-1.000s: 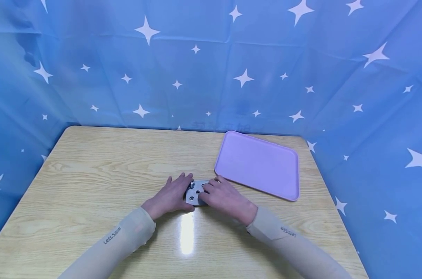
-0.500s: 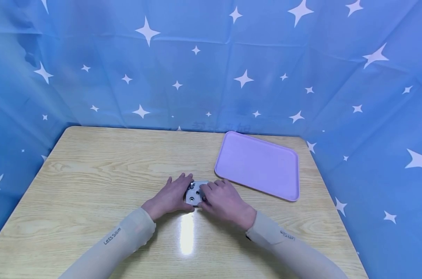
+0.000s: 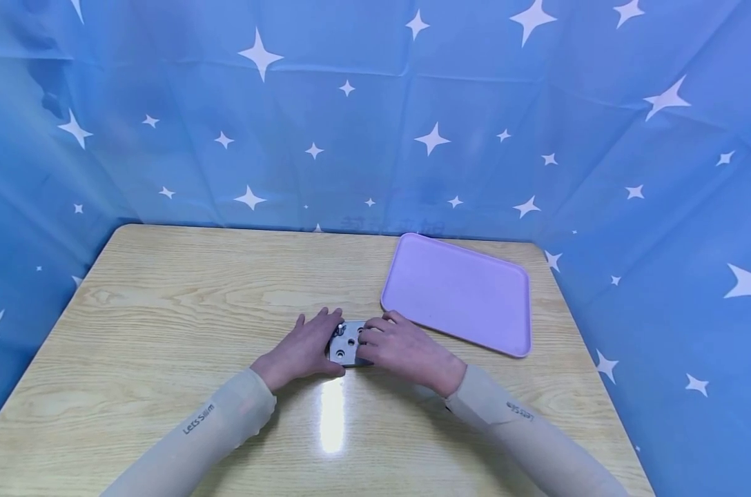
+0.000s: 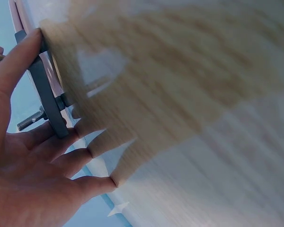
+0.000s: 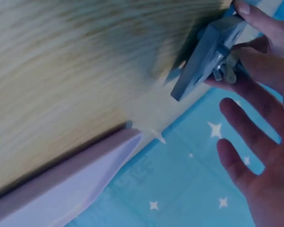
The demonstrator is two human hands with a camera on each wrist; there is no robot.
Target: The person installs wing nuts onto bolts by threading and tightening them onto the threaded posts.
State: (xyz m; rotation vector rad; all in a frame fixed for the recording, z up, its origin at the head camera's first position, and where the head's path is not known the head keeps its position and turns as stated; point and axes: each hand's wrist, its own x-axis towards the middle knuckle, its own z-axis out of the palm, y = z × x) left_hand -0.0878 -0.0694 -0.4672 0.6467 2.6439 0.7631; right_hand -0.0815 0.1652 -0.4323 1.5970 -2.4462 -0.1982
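Note:
A flat grey metal plate (image 3: 349,348) with several round holes lies in the middle of the table, between both hands. My left hand (image 3: 306,348) grips its left end, thumb at the near edge and fingers at the far edge. Beside those fingers a threaded bolt (image 4: 31,120) sticks out of the plate's face. At the plate's right end, my right hand (image 3: 400,348) pinches a small wing nut (image 5: 231,73) between thumb and forefinger. Its other fingers are spread apart from the plate. In the head view the right fingers hide the wing nut.
A shallow purple tray (image 3: 459,293) lies at the back right of the wooden table (image 3: 195,297), close beyond the right hand. Blue cloth (image 3: 375,110) with white stars hangs behind the table and along its sides.
The right hand has turned at the plate's right end: its fingers swung in toward the body, then back out to about where they were. The left hand and the plate stay put.

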